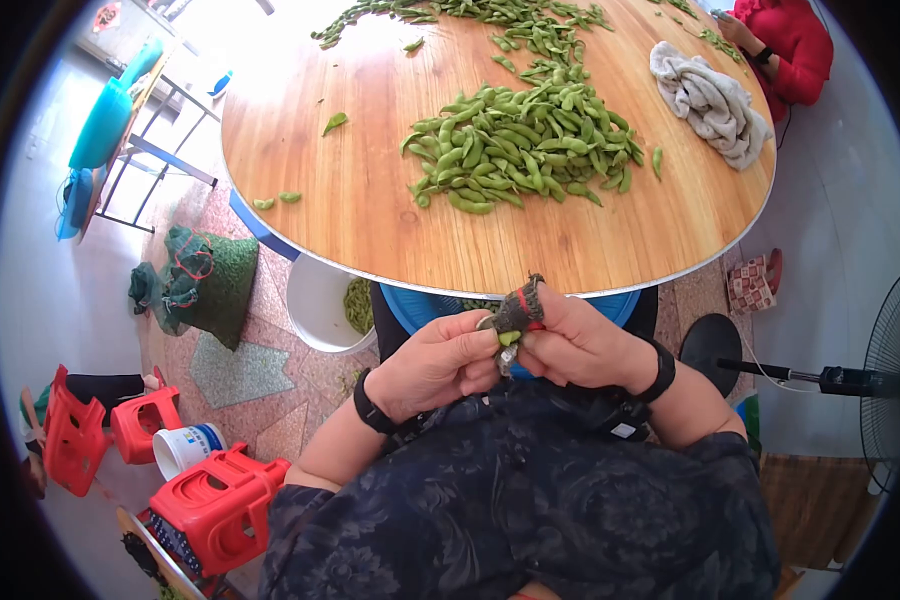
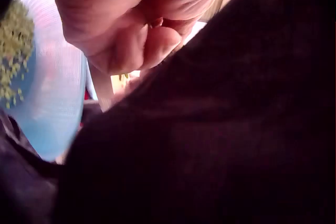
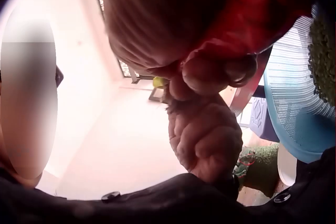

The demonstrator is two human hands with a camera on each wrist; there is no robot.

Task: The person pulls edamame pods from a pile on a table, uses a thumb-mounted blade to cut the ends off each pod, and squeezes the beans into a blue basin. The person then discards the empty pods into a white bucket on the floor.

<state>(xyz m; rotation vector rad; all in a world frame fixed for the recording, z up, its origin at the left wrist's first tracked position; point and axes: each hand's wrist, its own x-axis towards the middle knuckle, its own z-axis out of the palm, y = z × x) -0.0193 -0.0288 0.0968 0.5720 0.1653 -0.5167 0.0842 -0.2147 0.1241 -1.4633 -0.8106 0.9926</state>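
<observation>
— Seen at centre, just below the round wooden surface (image 1: 370, 200)?
— Left hand (image 1: 432, 365) and right hand (image 1: 580, 345), touching, fingers curled tight around one small green soybean pod (image 1: 509, 338). Wrapped in dark cloth, the right forefinger.
— And farther off?
— Heaped green soybean pods (image 1: 515, 145) mid-surface; crumpled grey towel (image 1: 712, 102) beside; blue plastic basin (image 1: 415, 305) under the edge.

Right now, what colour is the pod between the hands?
Green; the pod shows best in the head view, pinched between both hands.
</observation>
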